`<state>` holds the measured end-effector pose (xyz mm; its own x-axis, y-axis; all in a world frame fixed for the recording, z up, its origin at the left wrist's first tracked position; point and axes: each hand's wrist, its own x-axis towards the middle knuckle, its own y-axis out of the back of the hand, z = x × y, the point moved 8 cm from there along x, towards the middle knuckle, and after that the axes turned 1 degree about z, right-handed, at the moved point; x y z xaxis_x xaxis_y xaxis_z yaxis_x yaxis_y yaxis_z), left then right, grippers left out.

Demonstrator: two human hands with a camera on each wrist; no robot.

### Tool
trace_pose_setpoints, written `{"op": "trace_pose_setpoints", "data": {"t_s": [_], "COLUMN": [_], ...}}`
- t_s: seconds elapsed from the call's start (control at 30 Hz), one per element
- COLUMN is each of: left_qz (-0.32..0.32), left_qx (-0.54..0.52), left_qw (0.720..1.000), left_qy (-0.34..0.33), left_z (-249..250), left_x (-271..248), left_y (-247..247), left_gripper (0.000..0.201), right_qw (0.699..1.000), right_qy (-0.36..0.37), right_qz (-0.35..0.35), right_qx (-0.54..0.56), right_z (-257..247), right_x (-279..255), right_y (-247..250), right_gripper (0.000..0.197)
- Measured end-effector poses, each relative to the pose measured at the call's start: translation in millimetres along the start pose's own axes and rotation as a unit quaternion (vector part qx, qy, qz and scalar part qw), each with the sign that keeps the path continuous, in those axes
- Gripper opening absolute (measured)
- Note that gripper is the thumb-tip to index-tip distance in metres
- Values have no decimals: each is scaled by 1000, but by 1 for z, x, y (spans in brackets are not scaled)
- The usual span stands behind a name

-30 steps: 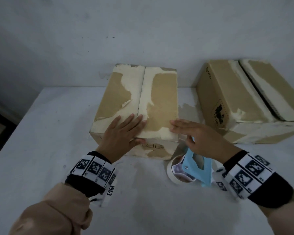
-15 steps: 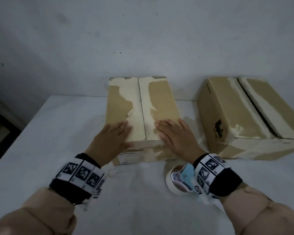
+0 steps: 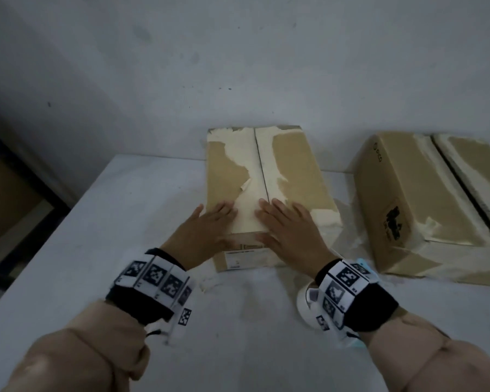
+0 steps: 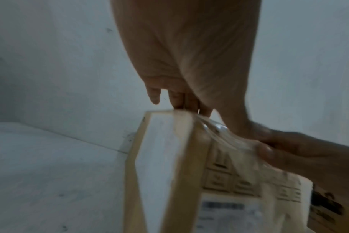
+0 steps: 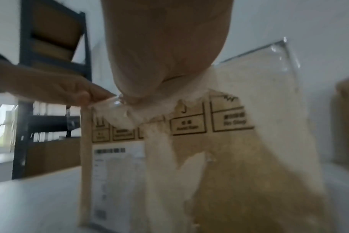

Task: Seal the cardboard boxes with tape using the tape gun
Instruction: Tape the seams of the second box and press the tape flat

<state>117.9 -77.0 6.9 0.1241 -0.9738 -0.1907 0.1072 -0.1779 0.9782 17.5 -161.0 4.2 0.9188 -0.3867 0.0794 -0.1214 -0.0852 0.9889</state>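
Observation:
A worn cardboard box (image 3: 294, 171) stands in the middle of the white table (image 3: 119, 250), its two top flaps meeting at a dark seam. My left hand (image 3: 210, 224) lies flat on the near left of the top. Flat beside the seam on the right lies my right hand (image 3: 286, 224), its thumb over the front edge. The left wrist view shows my left fingers (image 4: 177, 97) on the box top (image 4: 161, 141), with crinkled clear tape (image 4: 219, 130) at the near edge. The tape gun (image 3: 306, 301), a white roll in a light blue body, lies on the table under my right wrist, mostly hidden.
A second cardboard box (image 3: 422, 199) sits tilted at the right, close to the first. A white wall runs right behind both boxes. Off the table's left edge stands a dark shelf (image 3: 12, 193), also seen in the right wrist view as a shelf (image 5: 50, 47) holding brown boxes.
The box has turned square and slid away toward the wall. My right hand came from the box's right corner onto its top, and both hands now lie close to the seam.

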Motion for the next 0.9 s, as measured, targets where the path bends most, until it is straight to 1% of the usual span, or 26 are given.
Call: {"op": "trace_pose_setpoints", "data": {"t_s": [0.03, 0.07, 0.1, 0.13, 0.2, 0.27, 0.33, 0.37, 0.43, 0.47, 0.5, 0.53, 0.6, 0.67, 0.73, 0.77, 0.8, 0.9], "left_qz": [-20, -27, -30, -43, -69, -43, -9, 11, 40, 19, 12, 19, 23, 62, 76, 76, 67, 27], "left_qx": [-31, -36, -30, -24, -15, 6, 4, -9, -15, -24, -29, -26, -50, -86, -97, -101, -100, -96], "left_qw": [999, 999, 999, 998, 997, 999, 1000, 1000, 999, 999, 998, 998, 996, 991, 989, 989, 990, 994], "left_qy": [8, 15, 21, 25, 28, 24, 13, 5, -23, -36, -50, -61, -77, -84, -76, -75, -69, -38], "left_z": [-10, -20, -29, -36, -42, -39, -28, -25, -16, -13, -13, -15, -15, -15, -18, -19, -19, -22], "left_x": [-6, -13, -19, -25, -32, -28, -20, -16, -14, -13, -12, -11, -11, -12, -12, -12, -11, -11], "left_y": [-1, 1, 3, 0, -4, 0, 7, 7, 11, 8, 2, 0, -5, -4, -8, -11, -13, -24], "left_gripper": [106, 118, 123, 120, 105, 97, 86, 81, 74, 70, 65, 63, 66, 68, 79, 85, 87, 78], "right_qw": [1000, 1000, 999, 999, 998, 999, 998, 996, 994, 992, 991, 989, 987, 985, 985, 985, 986, 989], "right_qy": [6, 17, 25, 36, 62, 45, 41, 47, 39, 29, 24, 24, 27, 33, 34, 37, 41, 50], "right_qz": [-11, -11, -15, -17, -4, -5, 36, 56, 68, 76, 91, 112, 145, 161, 165, 165, 162, 142], "right_qx": [-7, -17, -22, -27, -26, 11, 34, 43, 77, 91, 96, 89, 70, 54, 36, 24, 15, 8], "right_z": [5, 10, 15, 19, 19, 15, -4, -16, -30, -34, -36, -37, -37, -37, -38, -38, -38, -38], "right_x": [-1, -3, -5, -7, -10, -9, -6, -4, 4, 9, 13, 15, 17, 14, 12, 11, 10, 9], "right_y": [-1, -1, -1, -1, 3, 8, 16, 17, 10, 7, 6, 8, 8, 6, 5, 3, 2, 1], "right_gripper": [72, 71, 70, 70, 74, 83, 86, 85, 81, 76, 69, 62, 52, 51, 52, 53, 54, 56]}}
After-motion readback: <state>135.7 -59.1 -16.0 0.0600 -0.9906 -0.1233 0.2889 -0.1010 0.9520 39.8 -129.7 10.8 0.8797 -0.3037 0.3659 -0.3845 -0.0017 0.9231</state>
